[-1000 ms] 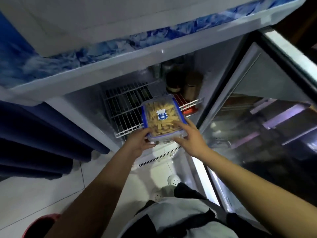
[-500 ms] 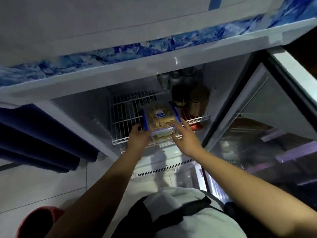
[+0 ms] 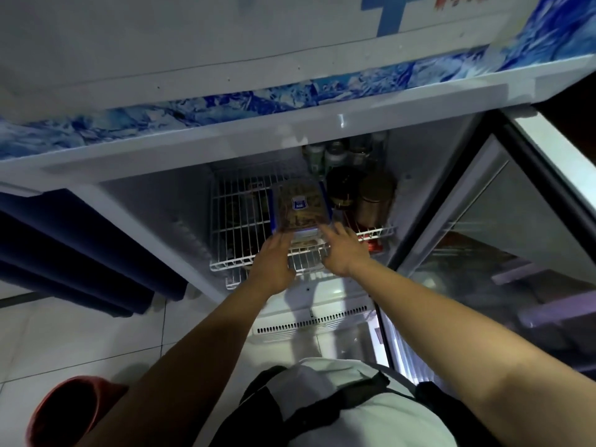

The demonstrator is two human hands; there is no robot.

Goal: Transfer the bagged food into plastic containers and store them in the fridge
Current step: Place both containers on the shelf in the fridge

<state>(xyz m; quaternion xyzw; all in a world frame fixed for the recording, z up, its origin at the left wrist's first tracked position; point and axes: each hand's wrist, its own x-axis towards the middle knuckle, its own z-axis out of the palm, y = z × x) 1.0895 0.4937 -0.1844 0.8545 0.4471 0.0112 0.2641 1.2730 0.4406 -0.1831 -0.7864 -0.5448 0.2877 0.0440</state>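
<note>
The left hand (image 3: 272, 264) rests its fingers against the near left corner of the plastic container (image 3: 301, 208), and the right hand (image 3: 342, 250) touches the near right corner with straight fingers, so neither hand clasps it. The container sits on the wire shelf (image 3: 238, 221) inside the fridge (image 3: 154, 201), blue-clipped lid on, holding tan, stick-like food (its kind is hard to tell in the dim light). Its near end looks close to the shelf's front edge, so it could tip forward if left there. A harder push could knock it into the dark jar (image 3: 343, 188) and the brown jar (image 3: 375, 198) just to its right. Small bottles (image 3: 335, 154) stand behind.
</note>
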